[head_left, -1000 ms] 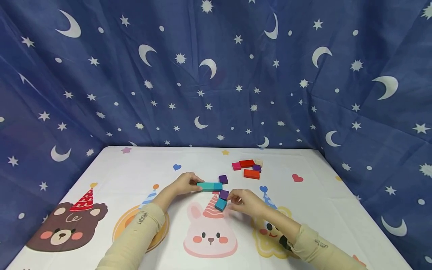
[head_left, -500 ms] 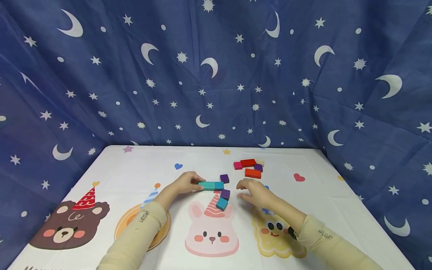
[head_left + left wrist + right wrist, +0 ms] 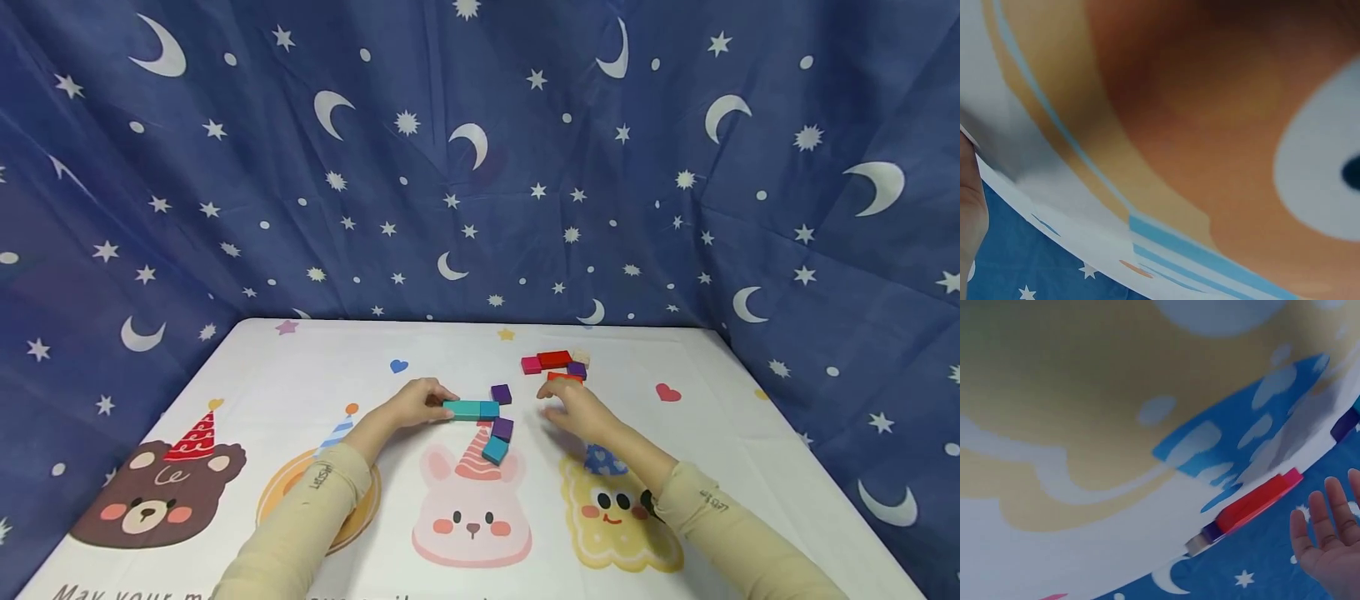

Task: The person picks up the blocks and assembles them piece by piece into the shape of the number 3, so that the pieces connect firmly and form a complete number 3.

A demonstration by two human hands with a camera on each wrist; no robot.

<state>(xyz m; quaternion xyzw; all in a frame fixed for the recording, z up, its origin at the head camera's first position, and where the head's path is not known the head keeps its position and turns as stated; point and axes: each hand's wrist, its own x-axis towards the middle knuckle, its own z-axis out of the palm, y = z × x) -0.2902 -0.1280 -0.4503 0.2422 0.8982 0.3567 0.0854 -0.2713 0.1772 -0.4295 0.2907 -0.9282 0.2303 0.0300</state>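
My left hand (image 3: 422,403) pinches the left end of a teal rectangular block (image 3: 462,410) between thumb and fingers. A blue square block (image 3: 489,409) stands against its right end. Beside these are a purple block (image 3: 501,394) behind and another purple block (image 3: 502,429) in front, the latter meeting a tilted blue block (image 3: 495,451). My right hand (image 3: 581,410) holds nothing; its fingers are loosely bent, right at an orange-red block (image 3: 564,377) that it partly hides. In the right wrist view, the fingers of the right hand (image 3: 1334,540) are spread apart.
Behind the right hand lie a pink block (image 3: 531,365), a red block (image 3: 555,359), a purple block (image 3: 577,370) and a cream block (image 3: 581,357), close together. The white tablecloth (image 3: 337,350) has printed cartoon figures. A starry blue curtain (image 3: 375,167) hangs behind.
My right hand has left the front blue and purple blocks and moved right and away from me, toward the orange-red block. The left hand still holds the teal block.
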